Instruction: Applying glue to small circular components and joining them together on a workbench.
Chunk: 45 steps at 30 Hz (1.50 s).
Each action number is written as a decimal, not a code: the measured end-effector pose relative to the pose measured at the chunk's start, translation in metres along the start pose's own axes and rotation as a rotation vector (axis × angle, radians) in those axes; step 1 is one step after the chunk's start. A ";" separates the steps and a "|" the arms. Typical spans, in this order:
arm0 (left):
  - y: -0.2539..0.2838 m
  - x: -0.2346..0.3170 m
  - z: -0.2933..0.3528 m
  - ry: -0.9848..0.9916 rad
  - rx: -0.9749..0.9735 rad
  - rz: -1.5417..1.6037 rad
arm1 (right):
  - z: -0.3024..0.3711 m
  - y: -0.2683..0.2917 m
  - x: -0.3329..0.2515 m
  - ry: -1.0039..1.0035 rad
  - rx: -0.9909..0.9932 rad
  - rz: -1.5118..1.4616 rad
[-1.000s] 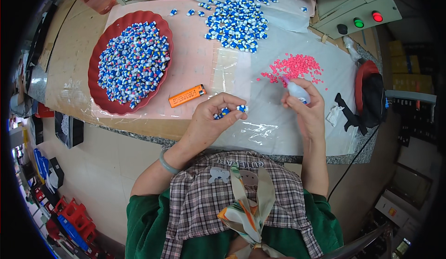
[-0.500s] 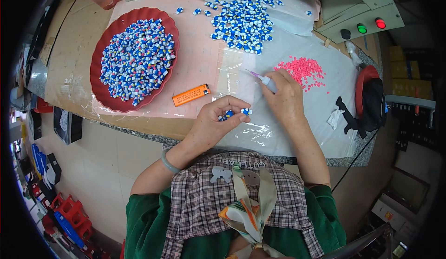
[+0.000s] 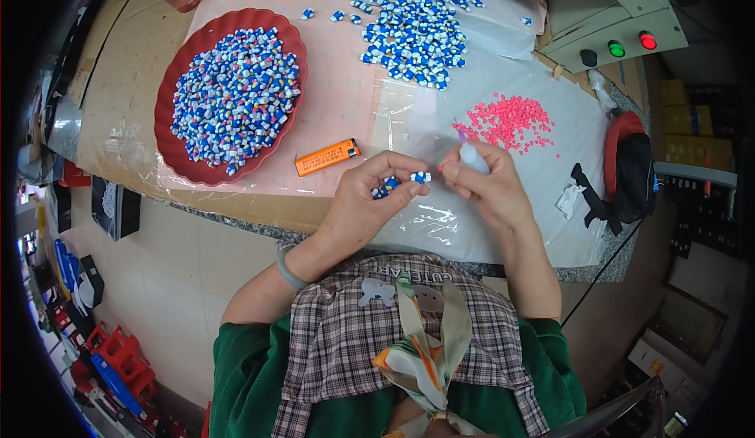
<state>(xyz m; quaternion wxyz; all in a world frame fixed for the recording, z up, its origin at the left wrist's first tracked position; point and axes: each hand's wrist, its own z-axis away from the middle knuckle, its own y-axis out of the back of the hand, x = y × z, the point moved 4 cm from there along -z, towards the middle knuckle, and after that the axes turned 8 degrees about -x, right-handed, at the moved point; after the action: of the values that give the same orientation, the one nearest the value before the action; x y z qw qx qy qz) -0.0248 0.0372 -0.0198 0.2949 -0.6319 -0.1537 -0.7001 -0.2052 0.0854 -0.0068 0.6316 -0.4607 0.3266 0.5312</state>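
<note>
My left hand (image 3: 363, 200) is closed around several small blue-and-white pieces. One of these pieces (image 3: 421, 177) sticks out between its thumb and fingertip, and others lie in the curled fingers. Just to the right, my right hand (image 3: 503, 196) grips a small translucent glue-type bottle (image 3: 473, 158) whose purple needle tip points up and away. A tiny pink bit (image 3: 441, 168) shows at the right thumb and fingertip. Beyond this hand, small pink pieces (image 3: 515, 119) are scattered on the white plastic sheet (image 3: 543, 178). The two hands are close but apart.
A scalloped red bowl (image 3: 167, 135) heaped with blue-and-white pieces stands at the left. An orange lighter (image 3: 326, 157) lies near my left hand. A pile of blue-and-white pieces (image 3: 417, 45) spreads at the back. A grey machine box (image 3: 621, 21) with lit buttons stands far right.
My right hand has come back from the pink pieces and turned, so the bottle's tip now points away instead of left. A pink bit now shows at its fingertips. The left hand has barely moved.
</note>
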 end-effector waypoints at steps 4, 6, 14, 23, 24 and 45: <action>-0.005 0.005 -0.003 -0.091 0.054 -0.072 | 0.010 -0.018 0.007 0.008 0.063 -0.106; -0.006 0.006 -0.002 -0.103 0.080 -0.142 | 0.013 -0.020 0.009 0.025 0.099 -0.107; -0.007 0.009 -0.001 -0.159 0.129 -0.255 | 0.014 -0.023 0.013 0.080 0.185 -0.108; -0.008 0.008 -0.003 -0.223 0.195 -0.273 | 0.016 -0.026 0.023 0.125 0.264 -0.088; -0.008 0.008 -0.003 -0.223 0.195 -0.273 | 0.015 -0.027 0.025 0.125 0.265 -0.088; -0.009 0.016 -0.001 -0.402 0.143 -0.561 | 0.011 -0.030 0.026 0.142 0.172 -0.312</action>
<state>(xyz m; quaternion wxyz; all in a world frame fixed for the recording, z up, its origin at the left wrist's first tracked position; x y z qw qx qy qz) -0.0318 0.0404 -0.0032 0.0985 -0.6680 -0.4250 -0.6030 -0.1715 0.1048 -0.0192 0.7188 -0.4864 0.3390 0.3630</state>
